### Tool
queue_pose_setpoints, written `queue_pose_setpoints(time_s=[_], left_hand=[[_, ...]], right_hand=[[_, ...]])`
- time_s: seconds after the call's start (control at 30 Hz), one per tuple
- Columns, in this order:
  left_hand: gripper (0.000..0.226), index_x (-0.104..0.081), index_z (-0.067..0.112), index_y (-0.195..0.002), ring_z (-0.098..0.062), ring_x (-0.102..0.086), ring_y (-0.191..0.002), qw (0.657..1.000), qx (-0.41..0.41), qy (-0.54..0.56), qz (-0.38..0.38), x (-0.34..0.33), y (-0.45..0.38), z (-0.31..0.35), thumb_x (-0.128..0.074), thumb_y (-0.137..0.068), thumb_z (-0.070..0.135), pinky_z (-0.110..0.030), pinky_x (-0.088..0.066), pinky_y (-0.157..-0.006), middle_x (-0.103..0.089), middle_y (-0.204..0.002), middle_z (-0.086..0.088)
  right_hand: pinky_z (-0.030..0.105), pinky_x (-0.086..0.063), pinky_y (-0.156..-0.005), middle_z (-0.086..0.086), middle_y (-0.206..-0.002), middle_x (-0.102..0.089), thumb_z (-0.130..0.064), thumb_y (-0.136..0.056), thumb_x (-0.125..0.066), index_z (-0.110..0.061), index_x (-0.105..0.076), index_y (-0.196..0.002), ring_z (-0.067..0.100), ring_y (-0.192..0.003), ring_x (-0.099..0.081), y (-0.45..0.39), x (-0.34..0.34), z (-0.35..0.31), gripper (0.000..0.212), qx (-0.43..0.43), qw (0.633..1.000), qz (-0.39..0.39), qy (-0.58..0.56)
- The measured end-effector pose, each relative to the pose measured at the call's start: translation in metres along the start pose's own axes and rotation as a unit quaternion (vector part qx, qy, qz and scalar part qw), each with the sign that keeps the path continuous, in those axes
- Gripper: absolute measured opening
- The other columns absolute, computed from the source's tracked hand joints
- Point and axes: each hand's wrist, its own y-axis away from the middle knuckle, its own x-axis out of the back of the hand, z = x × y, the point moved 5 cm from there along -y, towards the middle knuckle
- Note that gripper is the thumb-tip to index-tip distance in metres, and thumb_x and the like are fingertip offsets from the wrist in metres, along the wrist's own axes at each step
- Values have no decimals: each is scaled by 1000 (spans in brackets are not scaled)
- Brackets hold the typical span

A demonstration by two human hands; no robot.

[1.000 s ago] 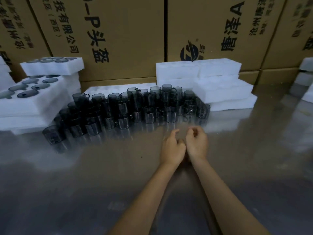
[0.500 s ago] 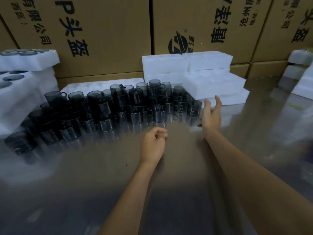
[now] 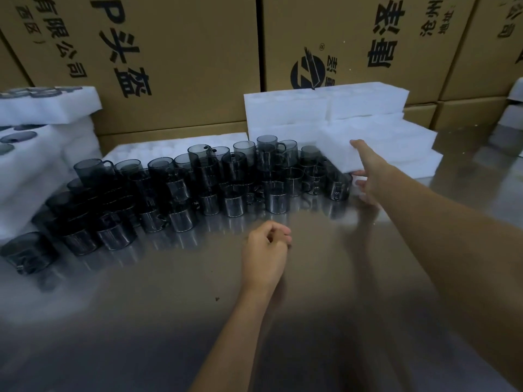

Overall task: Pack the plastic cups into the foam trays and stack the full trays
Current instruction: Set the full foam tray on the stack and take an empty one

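Observation:
Several smoky grey plastic cups (image 3: 226, 179) with handles stand stacked in a long row across the middle of the steel table (image 3: 325, 278). To their right lies a pile of empty white foam trays (image 3: 325, 108). My right hand (image 3: 370, 171) grips the near left corner of one middle tray (image 3: 390, 142), thumb on top and fingers under its edge. On the table in front of the cups rests my left hand (image 3: 264, 250), loosely curled and holding nothing. Foam trays filled with cups (image 3: 31, 165) are stacked at the left.
A flat empty foam tray (image 3: 158, 148) lies behind the cup row. Big printed cardboard cartons (image 3: 175, 52) wall off the back. More white foam (image 3: 512, 108) sits at the far right edge. Bare steel table surface spreads in front of the cups.
My hands have parted from in front of me. The right hand reached forward and right and took hold of the foam tray's corner. The left hand stayed low on the table.

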Motion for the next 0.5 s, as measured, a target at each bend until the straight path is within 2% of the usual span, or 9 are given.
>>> queue_pose_setpoints(time_s=[0.07, 0.17, 0.27, 0.33, 0.4, 0.5], left_hand=[[34, -69, 24, -76, -9, -68, -71, 1000, -2, -2, -2, 0, 0, 0, -47, -92, 4, -37, -58, -72, -71, -69, 11], [34, -69, 24, -75, -16, -69, -75, 1000, -2, 8, -1, 1, 0, 1, -47, -92, 4, -42, -59, -76, -72, -70, 10], [34, -70, 23, -77, -19, -70, -77, 1000, 3, 25, 1, 2, -2, -1, -47, -93, 4, -39, -60, -76, -72, -70, 9], [33, -71, 22, -80, -8, -67, -73, 998, 2, 60, 14, 6, -3, -1, -48, -94, 4, -24, -57, -67, -73, -74, 8], [28, -70, 22, -87, -1, -62, -66, 994, 3, 106, 32, 12, -4, 0, -49, -96, 6, -13, -49, -55, -74, -79, 7], [22, -69, 17, -95, -8, -63, -70, 977, 38, 202, 53, 20, -4, -1, -49, -99, 10, -15, -49, -53, -74, -86, -1]], right_hand=[[22, -40, -52, -1, -84, -49, -51, -90, -60, -15, -53, -92, 12, -63, -42, -2, -1, -7, 37, 27, 1000, 4, -11], [26, -37, -66, 2, -93, -42, -56, -80, -63, -12, -49, -112, 16, -69, -36, 4, 2, -5, 56, 42, 998, 36, -35], [31, -36, -63, 4, -90, -49, -51, -80, -61, -11, -54, -99, 18, -69, -43, 24, 2, -9, 45, 129, 990, 51, -13], [31, -42, -61, 5, -85, -57, -43, -84, -58, -11, -57, -94, 18, -67, -52, 43, -3, -11, 33, 177, 984, 15, 12], [34, -49, -66, 4, -83, -58, -35, -86, -56, -14, -57, -90, 20, -72, -59, 64, -6, -10, 21, 205, 978, -9, 40], [40, -57, -80, 0, -88, -54, -26, -90, -52, -21, -54, -87, 22, -86, -61, 91, -2, -5, 7, 225, 973, -20, 49]])
